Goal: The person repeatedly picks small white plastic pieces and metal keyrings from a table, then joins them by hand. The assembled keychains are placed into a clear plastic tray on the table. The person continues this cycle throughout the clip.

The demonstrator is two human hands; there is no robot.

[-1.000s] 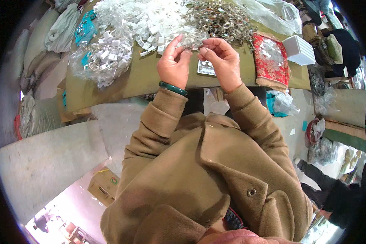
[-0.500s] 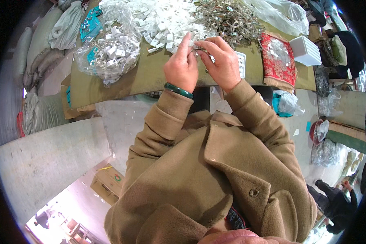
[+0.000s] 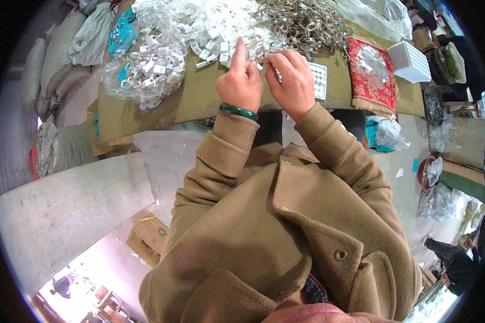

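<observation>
At the upper centre of the frame, a small piece (image 3: pixel 260 67), too small and blurred for naming its kind. Just left of it, the left hand (image 3: pixel 240 89), with index finger stretched straight upward and thumb near the piece; cannot tell if gripping. Just right of it, the right hand (image 3: pixel 293 81), with fingers bent in a narrow pinch; cannot tell surely the content. On the left wrist, a dark green bangle (image 3: pixel 238 112). Higher in the frame, a heap of white pieces (image 3: pixel 215 32) and, to its right, a tangled heap of metallic parts (image 3: pixel 307 24). Partly behind the right hand, a white tray (image 3: pixel 319 81) with round items. At upper left, a clear bag (image 3: pixel 153 72) of parts; at upper right, a red patterned cloth (image 3: pixel 377 94). Underneath, an olive tabletop (image 3: pixel 199 97).
</observation>
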